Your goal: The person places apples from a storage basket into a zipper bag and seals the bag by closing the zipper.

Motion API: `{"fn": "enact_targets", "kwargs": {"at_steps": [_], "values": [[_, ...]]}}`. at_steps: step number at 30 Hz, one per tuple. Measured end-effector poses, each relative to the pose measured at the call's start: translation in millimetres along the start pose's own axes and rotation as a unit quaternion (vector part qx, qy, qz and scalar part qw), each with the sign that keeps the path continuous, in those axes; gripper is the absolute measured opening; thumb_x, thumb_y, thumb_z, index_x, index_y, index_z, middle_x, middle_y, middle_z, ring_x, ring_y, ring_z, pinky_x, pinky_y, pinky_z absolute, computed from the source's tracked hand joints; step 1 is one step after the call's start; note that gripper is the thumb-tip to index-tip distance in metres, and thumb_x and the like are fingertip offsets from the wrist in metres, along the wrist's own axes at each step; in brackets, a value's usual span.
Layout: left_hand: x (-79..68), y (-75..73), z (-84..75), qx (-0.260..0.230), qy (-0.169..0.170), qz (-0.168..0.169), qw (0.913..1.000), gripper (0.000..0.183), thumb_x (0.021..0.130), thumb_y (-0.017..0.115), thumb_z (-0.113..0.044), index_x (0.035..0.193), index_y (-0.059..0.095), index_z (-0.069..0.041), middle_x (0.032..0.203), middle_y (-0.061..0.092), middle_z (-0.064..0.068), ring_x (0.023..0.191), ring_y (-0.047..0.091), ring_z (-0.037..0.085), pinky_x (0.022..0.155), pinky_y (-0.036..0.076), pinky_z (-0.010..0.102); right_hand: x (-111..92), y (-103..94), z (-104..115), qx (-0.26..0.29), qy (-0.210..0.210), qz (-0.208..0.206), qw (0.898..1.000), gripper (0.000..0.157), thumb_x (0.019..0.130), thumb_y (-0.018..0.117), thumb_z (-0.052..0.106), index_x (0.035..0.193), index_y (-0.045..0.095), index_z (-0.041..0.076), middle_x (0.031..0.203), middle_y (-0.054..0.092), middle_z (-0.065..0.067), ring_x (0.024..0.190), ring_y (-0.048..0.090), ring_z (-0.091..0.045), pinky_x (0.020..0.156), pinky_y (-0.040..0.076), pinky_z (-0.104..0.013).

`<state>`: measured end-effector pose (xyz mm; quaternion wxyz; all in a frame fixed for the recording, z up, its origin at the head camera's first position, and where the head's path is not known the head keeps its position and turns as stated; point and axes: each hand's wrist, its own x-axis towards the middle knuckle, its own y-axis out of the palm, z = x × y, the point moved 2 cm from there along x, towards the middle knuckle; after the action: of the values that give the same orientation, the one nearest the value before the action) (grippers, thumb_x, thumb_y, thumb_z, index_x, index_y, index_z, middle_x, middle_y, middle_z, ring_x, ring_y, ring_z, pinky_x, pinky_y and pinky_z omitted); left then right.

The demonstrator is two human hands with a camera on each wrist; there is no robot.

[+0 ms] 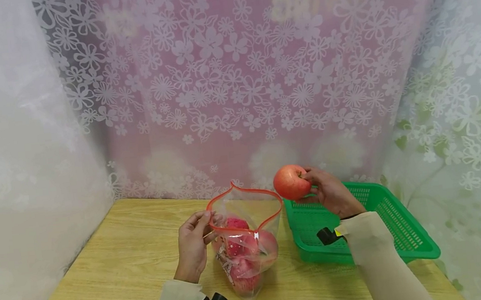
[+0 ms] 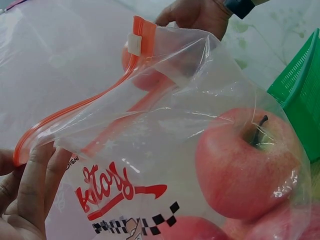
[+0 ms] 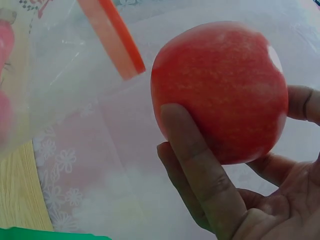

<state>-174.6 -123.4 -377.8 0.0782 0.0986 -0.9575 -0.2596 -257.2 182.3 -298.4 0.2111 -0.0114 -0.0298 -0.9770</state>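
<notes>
A clear zip bag [image 1: 265, 210] with an orange-red rim stands on the table, its mouth spread wide. Several red apples [image 2: 245, 165] lie inside it, seen through the plastic. My left hand [image 1: 194, 241] pinches the bag's rim at its left side between thumb and fingers. Up to the right of the mouth, my right hand [image 1: 329, 190] grips one red apple [image 3: 220, 92], fingers spread round its side. That apple is apart from the rim in the right wrist view. Red lettering and a checkered print mark the bag's side in the left wrist view.
A green plastic basket [image 1: 404, 223] with slotted walls stands on the right of the table, under the right forearm. The wooden table [image 1: 117, 268] reaches back to a pink flowered curtain [image 1: 235, 92]. Pale sheets hang at both sides.
</notes>
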Motion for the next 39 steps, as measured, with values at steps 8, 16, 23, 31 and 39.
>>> {"fn": "enact_targets", "kwargs": {"at_steps": [8, 16, 23, 31, 39], "values": [[-0.4, 0.4, -0.2, 0.005, -0.001, -0.003, 1.0, 0.016, 0.098, 0.057, -0.011, 0.096, 0.067, 0.001, 0.08, 0.07, 0.001, 0.072, 0.069, 0.011, 0.064, 0.057, 0.022, 0, 13.1, 8, -0.019, -0.008, 0.006, 1.0, 0.039, 0.1, 0.048, 0.017, 0.137, 0.042, 0.005, 0.125, 0.049, -0.007, 0.09, 0.068, -0.022, 0.083, 0.056, -0.046], [-0.9, 0.1, 0.3, 0.009, 0.001, -0.002, 1.0, 0.017, 0.098, 0.056, -0.011, 0.098, 0.067, 0.002, 0.081, 0.069, 0.001, 0.072, 0.069, 0.011, 0.065, 0.057, 0.023, 2, 30.5, 15, -0.04, -0.007, 0.019, 0.999, 0.038, 0.099, 0.051, 0.018, 0.135, 0.047, 0.005, 0.125, 0.049, -0.01, 0.088, 0.067, -0.023, 0.078, 0.058, -0.046], [-0.4, 0.3, 0.2, 0.004, 0.005, 0.001, 1.0, 0.017, 0.098, 0.056, -0.01, 0.097, 0.066, 0.003, 0.08, 0.069, 0.001, 0.073, 0.07, 0.011, 0.064, 0.057, 0.023, 7, 45.7, 21, -0.081, 0.005, 0.049, 0.996, 0.046, 0.097, 0.053, 0.017, 0.139, 0.043, 0.001, 0.136, 0.043, -0.015, 0.099, 0.063, -0.028, 0.079, 0.057, -0.048], [-0.6, -0.1, -0.7, 0.006, 0.005, 0.001, 1.0, 0.018, 0.098, 0.056, -0.01, 0.099, 0.066, 0.004, 0.081, 0.07, 0.001, 0.074, 0.07, 0.011, 0.065, 0.057, 0.023, 10, 57.5, 23, -0.142, 0.016, 0.058, 0.988, 0.048, 0.095, 0.056, 0.019, 0.139, 0.045, 0.002, 0.135, 0.046, -0.02, 0.1, 0.061, -0.029, 0.078, 0.057, -0.05], [-0.5, -0.1, -0.4, 0.009, 0.002, -0.003, 1.0, 0.018, 0.098, 0.056, -0.012, 0.099, 0.066, 0.004, 0.081, 0.069, 0.001, 0.072, 0.069, 0.011, 0.064, 0.057, 0.022, 12, 66.5, 23, -0.2, 0.017, 0.054, 0.978, 0.046, 0.093, 0.058, 0.019, 0.136, 0.05, 0.003, 0.119, 0.057, -0.019, 0.09, 0.063, -0.027, 0.073, 0.059, -0.046]]}}
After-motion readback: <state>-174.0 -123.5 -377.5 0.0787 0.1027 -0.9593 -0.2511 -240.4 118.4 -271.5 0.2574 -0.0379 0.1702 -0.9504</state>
